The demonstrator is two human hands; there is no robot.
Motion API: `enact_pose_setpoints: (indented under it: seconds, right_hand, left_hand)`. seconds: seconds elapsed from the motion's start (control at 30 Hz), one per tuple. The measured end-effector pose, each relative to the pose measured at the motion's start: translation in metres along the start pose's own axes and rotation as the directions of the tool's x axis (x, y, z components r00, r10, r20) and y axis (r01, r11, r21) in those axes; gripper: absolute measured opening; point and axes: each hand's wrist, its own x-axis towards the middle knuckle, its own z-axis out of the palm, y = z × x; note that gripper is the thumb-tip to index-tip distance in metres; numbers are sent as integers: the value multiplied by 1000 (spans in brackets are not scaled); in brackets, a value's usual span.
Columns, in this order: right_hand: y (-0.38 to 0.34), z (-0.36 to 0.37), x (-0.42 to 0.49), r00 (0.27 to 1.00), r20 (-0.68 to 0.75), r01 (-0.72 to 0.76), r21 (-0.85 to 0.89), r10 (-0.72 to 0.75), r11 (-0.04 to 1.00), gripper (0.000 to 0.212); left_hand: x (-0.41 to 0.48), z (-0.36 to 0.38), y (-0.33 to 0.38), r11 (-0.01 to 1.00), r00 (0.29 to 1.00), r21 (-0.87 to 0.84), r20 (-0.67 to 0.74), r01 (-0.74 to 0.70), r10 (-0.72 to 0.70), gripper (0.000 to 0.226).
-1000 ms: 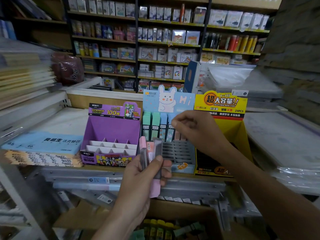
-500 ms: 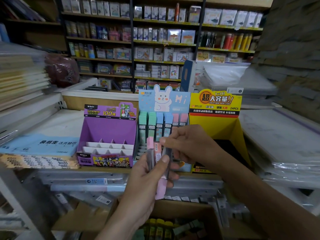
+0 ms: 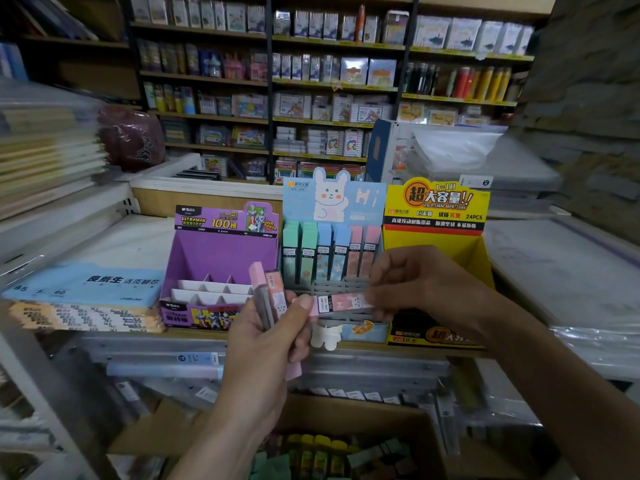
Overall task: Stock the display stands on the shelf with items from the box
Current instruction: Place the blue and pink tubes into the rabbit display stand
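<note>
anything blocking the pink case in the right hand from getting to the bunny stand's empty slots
Nothing visible does. The right hand holds the pink case sideways just in front of the bunny stand, whose grey slots sit open behind it.

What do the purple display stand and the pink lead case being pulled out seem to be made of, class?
Purple printed display stand: likely matte cardboard, given the folded flat panels and white slotted dividers. Slim pink lead case in the right hand: probably smooth plastic, with straight rigid edges and a printed label, though blur leaves it uncertain.
</note>
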Motion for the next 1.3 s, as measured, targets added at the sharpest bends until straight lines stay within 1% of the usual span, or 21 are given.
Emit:
enact_pose_setpoints:
  seconds: [0.1,0.17,0.23,0.33,0.43,0.5,0.53,0.63,0.7,0.8,0.93,1.07,1.17,1.3]
  right_hand:
    - [1,5,-2,991,129,-27,-68,36,997,29]
    - [3,12,-2,981,187,-25,-137,50,990,32]
    - [4,20,-1,977,211,13,-144,18,990,32]
    - [5,26,1,977,210,58,-125,-30,990,35]
    - [6,20,2,981,177,97,-113,-76,989,47]
    - [4,11,2,984,141,124,-87,-111,988,56]
    - [2,6,3,985,109,146,-93,-135,985,56]
    - [-2,-10,10,972,-70,204,-202,-222,958,43]
    - [-3,-21,18,943,-193,229,-220,-272,948,33]
    - [-2,-31,31,892,-288,264,-296,-349,918,23]
    - [5,-34,48,849,-319,246,-467,-421,849,21]
    - [13,-34,56,807,-287,218,-667,-516,712,19]
    - [18,-33,56,819,-269,214,-677,-507,705,21]
    - [16,-36,54,834,-246,223,-669,-494,709,19]
  left_hand:
    - [3,2,4,998,1000,66,8,-20,19,24]
    - [5,5,5,996,999,86,13,-32,32,32]
    - [6,8,4,993,999,112,7,-48,48,38]
    - [6,11,4,989,998,138,28,-62,59,32]
    - [5,10,8,995,998,99,57,-14,9,16]
    - [2,9,10,997,997,68,53,44,-48,16]
    - [2,9,10,996,997,52,40,69,-72,17]
    - [2,7,8,990,991,-47,-8,130,-130,18]
    - [2,7,7,986,989,-83,-17,146,-148,21]
    - [2,7,6,985,988,-80,-13,153,-154,24]
    - [2,8,4,991,991,-8,-24,134,-134,27]
    - [0,7,5,994,995,28,-11,101,-101,24]
    - [1,6,6,996,997,46,-27,73,-72,18]
    - [1,4,6,998,998,41,-29,57,-56,19]
